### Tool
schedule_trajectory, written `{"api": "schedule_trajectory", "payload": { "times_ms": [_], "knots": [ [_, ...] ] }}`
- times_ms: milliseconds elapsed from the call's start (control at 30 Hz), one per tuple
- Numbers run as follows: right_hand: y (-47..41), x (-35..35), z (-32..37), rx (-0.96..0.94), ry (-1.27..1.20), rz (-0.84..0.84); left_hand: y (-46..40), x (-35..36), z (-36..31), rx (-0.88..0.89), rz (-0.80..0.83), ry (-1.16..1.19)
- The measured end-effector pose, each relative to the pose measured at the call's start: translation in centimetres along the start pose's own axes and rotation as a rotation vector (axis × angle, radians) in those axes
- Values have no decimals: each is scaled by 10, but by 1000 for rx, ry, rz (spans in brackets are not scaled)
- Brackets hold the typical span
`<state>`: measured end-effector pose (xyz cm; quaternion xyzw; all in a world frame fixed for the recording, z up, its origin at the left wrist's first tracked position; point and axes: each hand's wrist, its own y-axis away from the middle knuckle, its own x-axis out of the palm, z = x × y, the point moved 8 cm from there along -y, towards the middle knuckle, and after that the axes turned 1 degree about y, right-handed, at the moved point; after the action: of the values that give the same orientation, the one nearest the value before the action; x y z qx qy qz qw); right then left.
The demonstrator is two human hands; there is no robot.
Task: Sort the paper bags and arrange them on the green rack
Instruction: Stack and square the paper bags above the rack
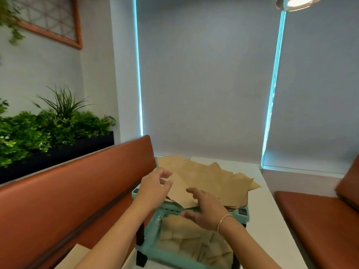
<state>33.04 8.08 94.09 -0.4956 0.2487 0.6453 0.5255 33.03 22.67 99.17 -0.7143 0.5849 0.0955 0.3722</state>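
Your left hand (155, 184) hovers over the left edge of the paper bags (209, 183), fingers loosely curled and spread, gripping nothing. Your right hand (204, 208) hovers over the near edge of the same pile, fingers spread and relaxed, holding nothing; a bracelet (223, 222) sits on its wrist. The flat brown bags lie overlapping on top of the green rack (149, 235), which stands on the white worktop (272, 220). More paper bags (194, 241) lie on the rack's lower level. Orange bench seats (77, 191) flank the worktop.
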Motion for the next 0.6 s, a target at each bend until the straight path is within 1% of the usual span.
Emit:
{"api": "schedule_trajectory", "payload": {
  "times_ms": [133,233,300,433,500,600],
  "knots": [
    [-5,-7,0,29,-9,-4,-18,-2,19,-34,34,5],
    [-11,-20,0,65,59,-88,-37,-5,28,-30,54,49],
    [-12,-34,-6,161,90,-208,-49,-6,35,-20,71,88],
    [-5,-67,-12,373,17,-574,-69,-10,50,-4,61,209],
    [-1,-75,-12,433,-97,-741,-79,-11,59,-29,65,263],
    [0,-65,-16,509,-422,-879,-94,-2,74,-94,115,379]
  ]
}}
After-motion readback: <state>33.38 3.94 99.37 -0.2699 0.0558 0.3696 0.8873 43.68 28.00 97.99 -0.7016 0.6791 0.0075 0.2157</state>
